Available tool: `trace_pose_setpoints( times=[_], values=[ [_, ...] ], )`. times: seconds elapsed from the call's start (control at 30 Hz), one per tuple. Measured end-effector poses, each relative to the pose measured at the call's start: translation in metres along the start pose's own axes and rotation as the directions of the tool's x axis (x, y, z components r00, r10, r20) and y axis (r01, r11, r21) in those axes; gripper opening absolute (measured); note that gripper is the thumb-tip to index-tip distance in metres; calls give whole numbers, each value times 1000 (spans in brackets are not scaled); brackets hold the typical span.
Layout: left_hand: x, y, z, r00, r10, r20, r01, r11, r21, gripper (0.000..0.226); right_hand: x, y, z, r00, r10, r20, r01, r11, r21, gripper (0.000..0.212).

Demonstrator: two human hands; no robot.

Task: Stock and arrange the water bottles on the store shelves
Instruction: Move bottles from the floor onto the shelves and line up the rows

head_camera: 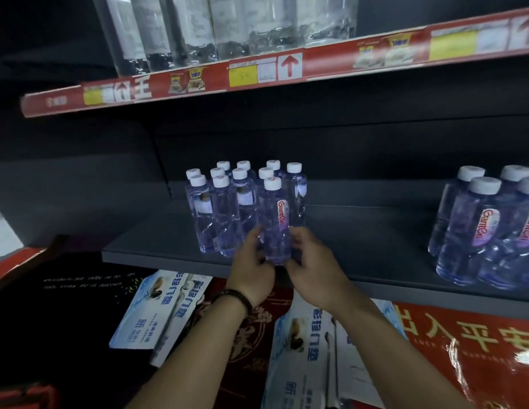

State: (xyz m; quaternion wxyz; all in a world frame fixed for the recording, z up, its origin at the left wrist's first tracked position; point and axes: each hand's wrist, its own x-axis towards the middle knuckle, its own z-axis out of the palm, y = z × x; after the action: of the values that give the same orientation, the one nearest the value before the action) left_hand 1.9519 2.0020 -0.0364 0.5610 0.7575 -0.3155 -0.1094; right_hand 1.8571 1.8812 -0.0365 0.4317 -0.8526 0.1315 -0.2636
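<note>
1. One water bottle (274,222) is held upright at the front of the grey shelf (360,231), long axis vertical, white cap up, label turned toward the camera.
2. Its lower body is gripped from either side by the left hand (251,261) and the right hand (313,261), fingers curled against it.
3. It is placed just in front of a cluster of upright bottles (224,208); a wrapped pack (487,231) is seen well apart, to the right.

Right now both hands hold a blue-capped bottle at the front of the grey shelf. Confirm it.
Wrong: the head view shows its cap is white. The left hand and right hand do hold that bottle at the front of the grey shelf.
</note>
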Motion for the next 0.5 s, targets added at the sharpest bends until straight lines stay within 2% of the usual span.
trace_pose_setpoints(
  times=[0.07,0.2,0.37,0.43,0.5],
  values=[
    [2,6,9,999,25,44,-27,998,53,71,-6,3,-12,1000,-5,-28,3,998,-70,37],
    [17,19,22,993,79,93,-94,982,165,38,-22,9,-34,1000,-9,-30,2,974,-227,37],
    [31,31,46,977,87,196,-123,977,175,50,-42,16,-66,1000,-5,1,5,917,-399,58],
    [37,35,59,971,93,222,-137,971,193,50,-48,16,-81,1000,-2,6,4,888,-459,57],
    [45,37,74,963,68,260,-110,982,151,41,-52,17,-94,1000,9,-1,-8,853,-521,53]
  ],
)
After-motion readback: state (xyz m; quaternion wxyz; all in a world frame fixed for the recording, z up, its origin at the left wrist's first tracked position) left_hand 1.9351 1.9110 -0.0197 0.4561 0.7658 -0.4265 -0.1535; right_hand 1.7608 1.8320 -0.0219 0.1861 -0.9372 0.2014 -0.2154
